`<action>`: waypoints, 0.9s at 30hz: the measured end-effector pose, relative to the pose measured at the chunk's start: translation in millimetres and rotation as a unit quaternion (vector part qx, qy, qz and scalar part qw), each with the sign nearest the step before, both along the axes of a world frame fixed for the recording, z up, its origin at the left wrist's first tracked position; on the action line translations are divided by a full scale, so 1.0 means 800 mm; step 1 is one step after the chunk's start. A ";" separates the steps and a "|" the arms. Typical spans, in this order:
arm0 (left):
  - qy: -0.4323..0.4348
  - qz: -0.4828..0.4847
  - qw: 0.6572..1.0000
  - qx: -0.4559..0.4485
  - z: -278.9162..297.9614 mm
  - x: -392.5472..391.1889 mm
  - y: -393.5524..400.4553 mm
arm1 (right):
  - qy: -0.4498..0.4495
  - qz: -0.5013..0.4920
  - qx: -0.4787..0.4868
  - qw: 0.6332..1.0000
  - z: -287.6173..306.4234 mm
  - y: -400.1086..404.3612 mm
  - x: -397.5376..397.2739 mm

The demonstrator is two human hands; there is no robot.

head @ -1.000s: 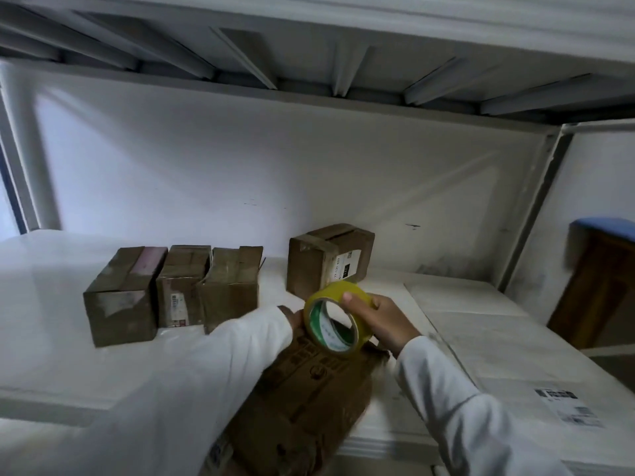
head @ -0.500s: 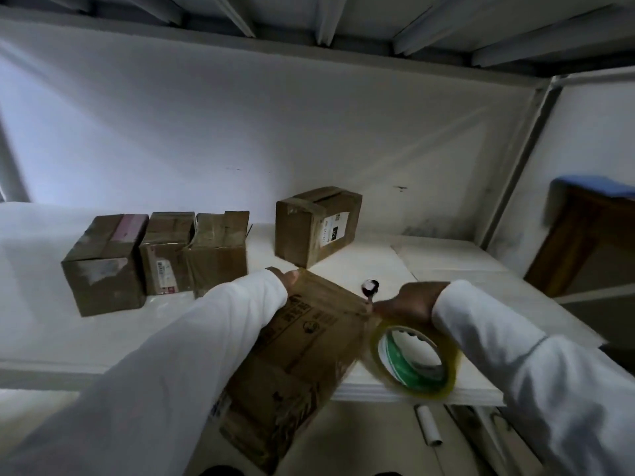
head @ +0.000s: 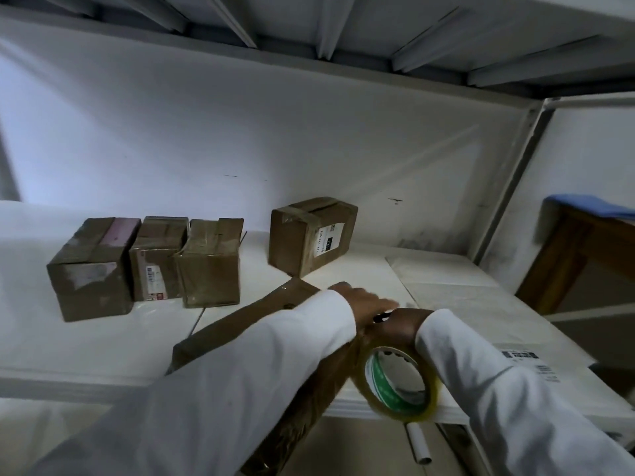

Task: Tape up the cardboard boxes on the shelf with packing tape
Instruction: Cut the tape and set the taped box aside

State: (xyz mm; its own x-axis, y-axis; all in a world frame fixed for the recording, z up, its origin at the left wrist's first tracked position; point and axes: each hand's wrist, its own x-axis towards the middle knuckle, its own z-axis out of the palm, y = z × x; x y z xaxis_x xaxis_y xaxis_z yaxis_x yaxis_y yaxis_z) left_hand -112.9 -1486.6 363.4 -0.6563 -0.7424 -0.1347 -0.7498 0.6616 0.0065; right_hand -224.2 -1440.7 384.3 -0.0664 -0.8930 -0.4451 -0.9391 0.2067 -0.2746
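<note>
White shelf (head: pixel 103 341); left hand (head: pixel 360 300) lies flat on the box (head: pixel 247 321), right hand (head: pixel 405 326) grips the tape roll (head: pixel 398 383). Mid-strip, I think; next, pull it down the side.

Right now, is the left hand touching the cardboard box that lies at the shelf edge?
Touching. In the head view the left hand lies flat on the top of the cardboard box, with no gap showing under it.

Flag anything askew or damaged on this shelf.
The box under the left hand juts past the shelf edge at a slant. The third box in the row looks crumpled, its flap lifted.
</note>
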 end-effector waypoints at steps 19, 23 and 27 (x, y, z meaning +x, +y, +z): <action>0.225 0.270 0.936 -0.003 -0.025 0.075 -0.032 | -0.028 -0.015 -0.157 0.987 -0.009 -0.051 -0.025; 0.285 0.310 0.903 0.081 -0.030 0.075 -0.032 | -0.009 -0.013 -0.101 0.995 -0.011 -0.056 -0.026; 0.158 0.297 0.929 0.151 -0.006 0.070 -0.029 | -0.115 -0.023 -0.086 0.989 -0.008 -0.070 -0.051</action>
